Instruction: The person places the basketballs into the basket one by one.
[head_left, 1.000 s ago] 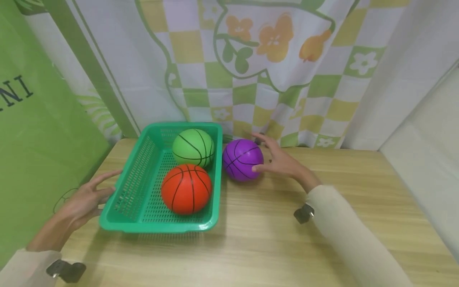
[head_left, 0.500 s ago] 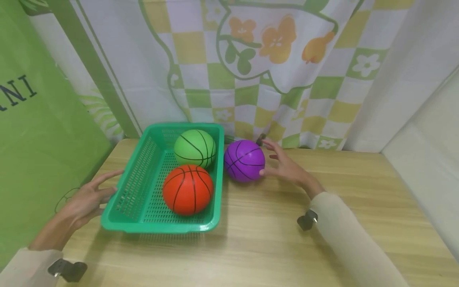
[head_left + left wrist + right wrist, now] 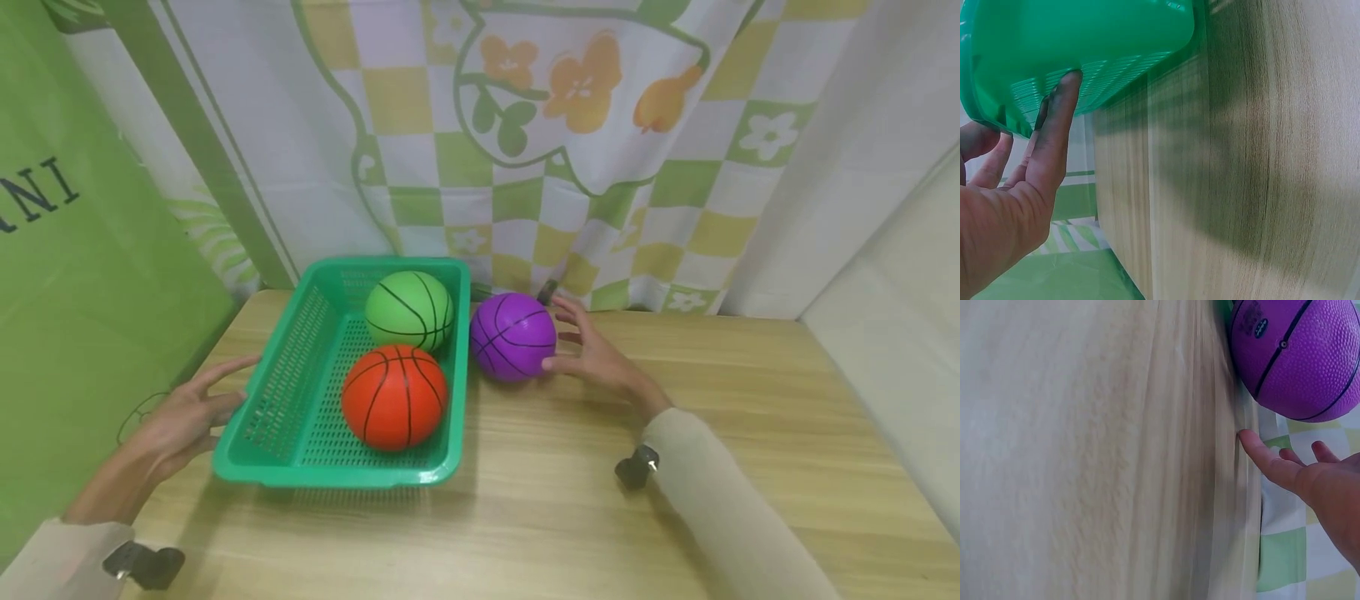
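Observation:
A green plastic basket [image 3: 300,473] stands on the table, with a light green ball [image 3: 409,310] at its back right and an orange-red ball [image 3: 395,400] in front of that one. At its left side is my left hand [image 3: 176,425]; in the left wrist view the extended fingers [image 3: 1054,131] touch the outer wall. Just right of the basket sits a purple ball [image 3: 513,337], patterned like a basketball. My right hand [image 3: 600,354] is spread at that ball's right side, holding nothing. The right wrist view shows a gap between the fingers [image 3: 1272,465] and the purple ball [image 3: 1300,356].
The wooden table [image 3: 570,508] carries the basket and the purple ball. A checked curtain [image 3: 517,200] hangs along its back edge. Green fabric [image 3: 97,275] is at the left, and a white wall [image 3: 900,292] stands at the right.
My right hand has drawn slightly to the right, away from the purple ball. The left hand stays at the basket's side, and the balls keep their places. The head view has shifted a little.

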The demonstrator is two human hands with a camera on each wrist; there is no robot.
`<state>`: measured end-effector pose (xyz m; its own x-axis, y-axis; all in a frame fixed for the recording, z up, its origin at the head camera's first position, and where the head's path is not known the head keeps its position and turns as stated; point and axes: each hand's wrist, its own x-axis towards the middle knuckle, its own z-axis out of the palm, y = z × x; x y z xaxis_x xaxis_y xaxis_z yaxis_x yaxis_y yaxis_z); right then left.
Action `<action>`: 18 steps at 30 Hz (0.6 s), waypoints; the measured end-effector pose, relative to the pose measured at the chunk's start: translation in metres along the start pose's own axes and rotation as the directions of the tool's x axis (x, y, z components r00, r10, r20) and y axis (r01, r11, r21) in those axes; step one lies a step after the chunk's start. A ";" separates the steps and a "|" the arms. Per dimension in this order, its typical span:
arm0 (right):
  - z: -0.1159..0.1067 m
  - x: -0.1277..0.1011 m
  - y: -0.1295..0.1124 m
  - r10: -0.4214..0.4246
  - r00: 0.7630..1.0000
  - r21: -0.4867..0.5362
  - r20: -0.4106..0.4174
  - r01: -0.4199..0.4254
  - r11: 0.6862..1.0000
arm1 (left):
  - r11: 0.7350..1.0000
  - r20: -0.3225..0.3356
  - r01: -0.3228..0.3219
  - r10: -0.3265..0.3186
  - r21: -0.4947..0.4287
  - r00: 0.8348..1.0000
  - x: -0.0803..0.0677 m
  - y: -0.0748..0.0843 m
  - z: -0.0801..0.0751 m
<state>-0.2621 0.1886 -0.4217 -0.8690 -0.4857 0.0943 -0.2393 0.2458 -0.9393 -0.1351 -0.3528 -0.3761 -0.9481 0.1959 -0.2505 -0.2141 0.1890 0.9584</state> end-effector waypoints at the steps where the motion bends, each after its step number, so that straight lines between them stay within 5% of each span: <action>1: 0.001 0.000 0.000 0.002 1.000 0.012 0.001 -0.002 1.000 | 1.000 -0.001 -0.001 0.001 0.001 1.000 0.000 0.000 0.000; 18: 0.020 0.013 -0.003 0.028 0.999 0.110 -0.021 -0.026 0.994 | 1.000 -0.007 0.009 -0.009 -0.017 1.000 0.000 0.001 0.000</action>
<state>-0.2645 0.1648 -0.4238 -0.8844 -0.4606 0.0747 -0.1678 0.1646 -0.9720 -0.1353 -0.3526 -0.3755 -0.9477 0.1878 -0.2579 -0.2263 0.1743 0.9583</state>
